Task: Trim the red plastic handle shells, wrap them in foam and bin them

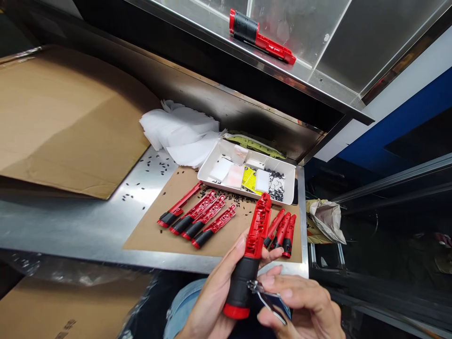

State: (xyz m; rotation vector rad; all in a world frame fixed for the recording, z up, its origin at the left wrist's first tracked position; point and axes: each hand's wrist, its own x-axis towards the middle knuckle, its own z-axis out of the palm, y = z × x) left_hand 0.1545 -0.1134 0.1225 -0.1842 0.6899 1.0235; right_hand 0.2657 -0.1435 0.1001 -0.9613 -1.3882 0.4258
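Observation:
My left hand (216, 287) is wrapped round the black lower part of a red and black plastic tool housing (259, 230), held tilted over the table's front edge. The open red upper part shows ribs and recesses inside. My right hand (303, 301) pinches shiny metal nail clippers (270, 301), their jaw end against the right side of the black part. Several similar housing parts (206, 212) lie in a row behind my left hand on brown cardboard (151, 235). More red and black housings (282, 230) lie to the right, partly hidden by the held one.
A white tray (294, 181) holds small packs, a yellow label and black bits. White foam sheets (183, 127) are piled beside a large cardboard box (70, 122). Small black pieces (155, 162) are scattered about. Another housing (261, 37) sits on the shelf above.

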